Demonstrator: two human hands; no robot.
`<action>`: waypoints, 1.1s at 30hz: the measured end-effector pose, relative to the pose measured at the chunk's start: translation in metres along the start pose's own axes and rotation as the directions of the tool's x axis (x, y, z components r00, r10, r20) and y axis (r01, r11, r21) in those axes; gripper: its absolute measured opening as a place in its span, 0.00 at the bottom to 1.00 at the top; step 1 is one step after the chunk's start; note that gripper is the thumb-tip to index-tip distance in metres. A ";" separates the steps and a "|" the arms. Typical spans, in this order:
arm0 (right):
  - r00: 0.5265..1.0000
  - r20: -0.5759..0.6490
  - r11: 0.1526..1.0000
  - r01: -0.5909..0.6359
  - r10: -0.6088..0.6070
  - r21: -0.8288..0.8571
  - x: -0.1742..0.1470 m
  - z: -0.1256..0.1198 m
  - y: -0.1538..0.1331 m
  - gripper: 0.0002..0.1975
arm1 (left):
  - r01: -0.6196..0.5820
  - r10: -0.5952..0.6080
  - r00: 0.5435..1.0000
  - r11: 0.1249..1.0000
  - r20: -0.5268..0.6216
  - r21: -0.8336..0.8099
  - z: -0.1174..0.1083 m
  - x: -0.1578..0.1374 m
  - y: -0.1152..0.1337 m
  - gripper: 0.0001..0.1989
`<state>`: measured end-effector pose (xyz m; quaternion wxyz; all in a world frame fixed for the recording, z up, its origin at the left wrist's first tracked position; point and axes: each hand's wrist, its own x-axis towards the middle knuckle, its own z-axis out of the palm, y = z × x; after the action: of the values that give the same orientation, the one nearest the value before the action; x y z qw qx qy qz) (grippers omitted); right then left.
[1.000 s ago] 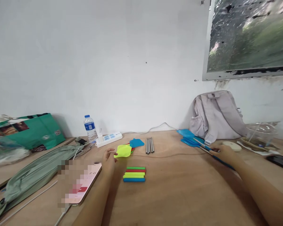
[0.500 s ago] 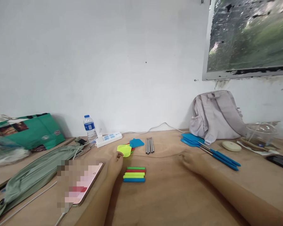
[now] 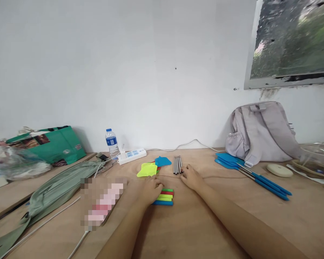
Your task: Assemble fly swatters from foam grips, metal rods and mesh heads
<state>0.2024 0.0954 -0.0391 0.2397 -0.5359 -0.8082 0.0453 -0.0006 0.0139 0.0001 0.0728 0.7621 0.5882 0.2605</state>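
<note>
My left hand [image 3: 152,189] lies over the left ends of a row of coloured tube handles [image 3: 166,196], green, red, yellow and blue. Its fingers are loosely apart and point toward a yellow mesh swatter head [image 3: 147,169]; nothing shows in them. Behind that head, a blue swatter head [image 3: 162,161] overlaps a mostly hidden red one. My right hand [image 3: 191,176] reaches in from the right with parted fingers. Its fingertips are at the near end of several thin metal rods [image 3: 177,165] laid side by side; whether they touch is unclear.
Blue fly swatters [image 3: 259,177] lie at right, before a grey backpack [image 3: 263,133] and beside a whitish oval object [image 3: 279,170]. A power strip [image 3: 132,156] and water bottle [image 3: 111,141] stand along the wall. At left are a phone [image 3: 105,203] and green bag [image 3: 62,145].
My left hand has left the yellow swatter head and come nearer, over the handles. My right hand has moved left to the metal rods. The view has turned slightly left.
</note>
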 end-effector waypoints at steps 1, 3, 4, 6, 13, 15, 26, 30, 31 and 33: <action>1.000 0.001 1.000 -0.010 0.010 0.002 0.002 0.001 0.002 0.11 | 0.000 0.000 1.000 1.000 0.006 -0.002 0.000 0.000 0.000 0.12; 1.000 0.006 1.000 -0.020 0.020 0.014 0.005 0.003 0.007 0.08 | -0.002 0.002 1.000 1.000 0.010 -0.013 0.001 0.000 0.000 0.11; 1.000 0.008 0.999 -0.024 0.024 0.023 0.007 0.003 0.009 0.07 | -0.004 0.004 1.000 1.000 0.008 -0.019 0.002 0.000 -0.001 0.10; 0.999 0.007 0.998 -0.032 0.031 0.046 0.010 0.004 0.015 0.06 | -0.005 0.005 1.000 1.000 -0.005 -0.026 0.004 0.001 -0.002 0.10; 1.000 -0.002 0.981 -0.025 0.025 0.191 0.007 -0.003 0.041 0.03 | 0.046 -0.043 0.989 0.999 -0.139 0.016 0.009 0.008 -0.020 0.09; 0.999 -0.017 0.965 -0.024 0.029 0.262 0.003 -0.006 0.047 0.06 | 0.061 -0.054 0.980 0.998 -0.191 0.031 0.009 0.010 -0.030 0.10; 0.922 -0.109 0.585 -0.142 0.372 0.799 -0.026 -0.017 0.066 0.12 | -0.077 0.092 0.985 0.992 -0.143 0.103 0.000 0.014 -0.045 0.13; 0.906 -0.045 0.385 -0.133 0.421 0.913 -0.040 -0.023 0.062 0.13 | -0.276 0.271 0.959 0.958 0.079 0.075 -0.017 0.004 -0.017 0.08; 0.907 -0.029 0.347 -0.131 0.419 0.928 -0.045 -0.024 0.059 0.13 | -0.341 0.328 0.930 0.938 0.164 0.055 -0.022 0.001 -0.009 0.08; 0.914 0.003 0.289 -0.131 0.406 0.948 -0.055 -0.027 0.053 0.13 | -0.393 0.372 0.892 0.919 0.259 0.032 -0.030 -0.005 0.005 0.10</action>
<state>0.2766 0.0636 -0.0514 0.5862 -0.4305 -0.4962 0.4741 -0.0118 0.0022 0.0262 0.0608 0.8918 0.4233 0.1479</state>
